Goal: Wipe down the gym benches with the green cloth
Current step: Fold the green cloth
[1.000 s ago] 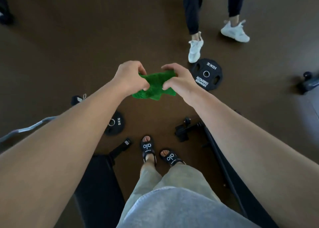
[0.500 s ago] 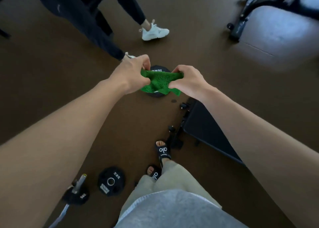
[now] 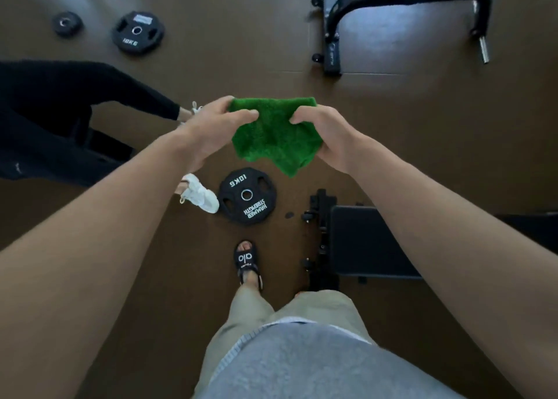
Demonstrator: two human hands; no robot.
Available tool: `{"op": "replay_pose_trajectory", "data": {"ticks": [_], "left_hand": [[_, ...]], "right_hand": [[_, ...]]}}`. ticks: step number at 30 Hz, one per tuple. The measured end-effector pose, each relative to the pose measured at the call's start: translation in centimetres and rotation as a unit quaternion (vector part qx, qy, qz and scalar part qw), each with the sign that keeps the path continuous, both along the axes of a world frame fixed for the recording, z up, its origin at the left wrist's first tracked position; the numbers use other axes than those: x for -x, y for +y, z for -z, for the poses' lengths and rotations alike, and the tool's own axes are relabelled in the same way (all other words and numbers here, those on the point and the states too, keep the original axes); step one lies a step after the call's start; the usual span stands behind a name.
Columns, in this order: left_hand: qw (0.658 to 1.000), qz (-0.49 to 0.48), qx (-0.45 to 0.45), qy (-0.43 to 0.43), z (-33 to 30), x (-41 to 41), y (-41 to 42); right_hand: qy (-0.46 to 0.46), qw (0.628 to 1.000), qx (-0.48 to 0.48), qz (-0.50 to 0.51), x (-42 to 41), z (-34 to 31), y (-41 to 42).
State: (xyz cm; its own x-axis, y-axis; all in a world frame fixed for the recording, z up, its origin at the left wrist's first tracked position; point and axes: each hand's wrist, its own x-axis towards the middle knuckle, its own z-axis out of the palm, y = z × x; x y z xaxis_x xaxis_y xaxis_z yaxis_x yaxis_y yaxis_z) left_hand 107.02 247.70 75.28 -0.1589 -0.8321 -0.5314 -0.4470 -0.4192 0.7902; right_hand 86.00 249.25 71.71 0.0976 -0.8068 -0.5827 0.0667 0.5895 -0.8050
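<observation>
I hold a green cloth (image 3: 273, 136) out in front of me at chest height, spread between both hands. My left hand (image 3: 213, 131) pinches its left edge with the thumb on top. My right hand (image 3: 329, 136) grips its right side, fingers curled under the fabric. A lower corner of the cloth hangs down. Below my right forearm lies a black padded gym bench (image 3: 362, 241), its end frame toward my foot. Another bench frame (image 3: 401, 15) with a black base bar stands at the top right.
A 10 kg weight plate (image 3: 247, 196) lies on the brown floor just ahead of my sandalled foot (image 3: 247, 263). Two more plates (image 3: 137, 32) lie at the top left. Another person in black clothes with white shoes (image 3: 200, 196) stands at the left.
My view has swung right, so the bench now lies under my right arm. The cloth has been pulled wider between my hands and hangs lower.
</observation>
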Motion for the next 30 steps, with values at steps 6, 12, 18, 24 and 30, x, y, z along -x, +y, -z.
{"op": "replay_pose_trajectory", "data": {"ticks": [6,12,18,24,30], "left_hand": [[0.998,0.026,-0.007,0.055,0.4,2.7,-9.2],[0.995,0.084,-0.009,0.054,-0.7,9.4,-17.5],[0.981,0.151,-0.092,0.079,-0.4,16.9,-27.1],[0.979,0.170,-0.097,0.062,0.2,23.0,-37.2],[0.979,0.169,-0.087,0.080,-0.6,26.8,-46.0]], "right_hand": [[0.001,0.987,0.007,0.160,0.2,-0.7,-5.7],[0.014,0.967,0.017,0.255,5.1,-0.6,-10.5],[-0.004,0.945,0.008,0.328,12.1,1.2,-18.2],[-0.050,0.936,-0.011,0.349,18.3,1.6,-26.9],[-0.003,0.939,-0.015,0.343,22.2,0.1,-36.0]]}}
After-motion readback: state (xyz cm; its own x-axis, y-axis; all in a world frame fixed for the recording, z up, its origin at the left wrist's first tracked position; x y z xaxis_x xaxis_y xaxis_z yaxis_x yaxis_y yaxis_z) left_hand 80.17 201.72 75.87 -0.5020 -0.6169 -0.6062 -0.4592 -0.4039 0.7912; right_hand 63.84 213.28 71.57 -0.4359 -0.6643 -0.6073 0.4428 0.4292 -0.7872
